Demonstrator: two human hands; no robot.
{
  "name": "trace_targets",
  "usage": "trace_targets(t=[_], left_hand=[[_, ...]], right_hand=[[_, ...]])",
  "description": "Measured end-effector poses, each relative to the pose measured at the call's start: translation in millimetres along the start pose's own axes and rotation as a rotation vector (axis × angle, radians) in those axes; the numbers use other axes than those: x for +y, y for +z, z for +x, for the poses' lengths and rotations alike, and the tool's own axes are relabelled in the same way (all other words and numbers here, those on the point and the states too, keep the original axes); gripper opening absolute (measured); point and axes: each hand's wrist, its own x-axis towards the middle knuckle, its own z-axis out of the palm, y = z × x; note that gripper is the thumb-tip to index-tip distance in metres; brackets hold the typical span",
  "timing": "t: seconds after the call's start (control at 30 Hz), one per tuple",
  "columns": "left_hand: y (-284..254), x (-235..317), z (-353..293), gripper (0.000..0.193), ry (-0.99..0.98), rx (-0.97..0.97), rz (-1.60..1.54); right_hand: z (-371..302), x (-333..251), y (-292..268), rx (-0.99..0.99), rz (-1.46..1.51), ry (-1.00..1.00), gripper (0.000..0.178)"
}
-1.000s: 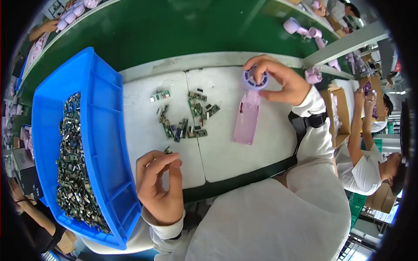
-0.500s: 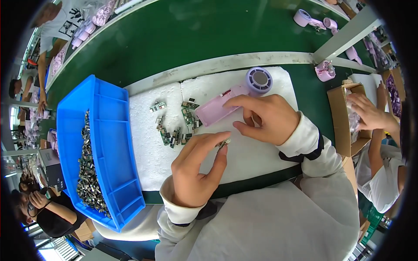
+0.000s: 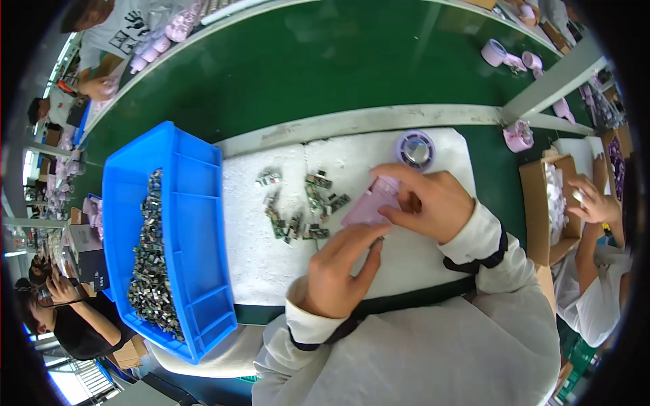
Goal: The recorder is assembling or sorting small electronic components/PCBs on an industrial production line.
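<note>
My left hand (image 3: pixel 338 267) pinches a small metal part (image 3: pixel 378 240) at its fingertips, right beside the near end of a flat pink strip (image 3: pixel 369 205) that lies on the white foam mat (image 3: pixel 433 254). My right hand (image 3: pixel 426 203) rests on the far end of that pink strip, fingers curled onto it. A scatter of small green and metal parts (image 3: pixel 298 206) lies on the mat just left of the strip. A roll of lilac tape (image 3: pixel 414 149) stands on the mat beyond my right hand.
A blue plastic bin (image 3: pixel 193 243) with a heap of small metal parts (image 3: pixel 150 260) stands at the left of the mat. A green conveyor belt (image 3: pixel 325 68) runs behind. Other people work at the left and right; a cardboard box (image 3: pixel 538 203) stands at the right.
The view has swung and steadied. My right hand came off the tape roll and down onto the pink strip. My left hand moved right with the small part to the strip's near end.
</note>
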Motion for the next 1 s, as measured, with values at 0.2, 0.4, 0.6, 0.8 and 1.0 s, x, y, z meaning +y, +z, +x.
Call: trace_targets(t=[0.2, 0.4, 0.6, 0.8, 1.0], left_hand=[[11.4, 3.4, -4.3, 0.031, 0.048, -0.031, -0.061], [15.0, 7.3, -21.5, 0.033, -0.022, -0.102, -0.107], [10.6, 6.6, -23.3, 0.035, -0.074, -0.159, -0.162], [14.7, 7.0, -25.5, 0.037, -0.138, -0.212, -0.276], [-5.3, 2.0, -19.8, 0.037, -0.172, 0.077, -0.311]], right_hand=[[-5.9, 3.7, 5.7, 0.028, -0.306, -0.128, 0.025], [-10.8, 6.0, -0.8, -0.07, -0.419, -0.412, 0.019], [-10.2, 7.8, 15.1, 0.064, -0.191, -0.315, 0.012], [-14.5, 1.5, 13.8, 0.065, -0.243, -0.216, 0.015], [-16.0, 18.3, 15.4, -0.003, -0.193, -0.26, 0.014]])
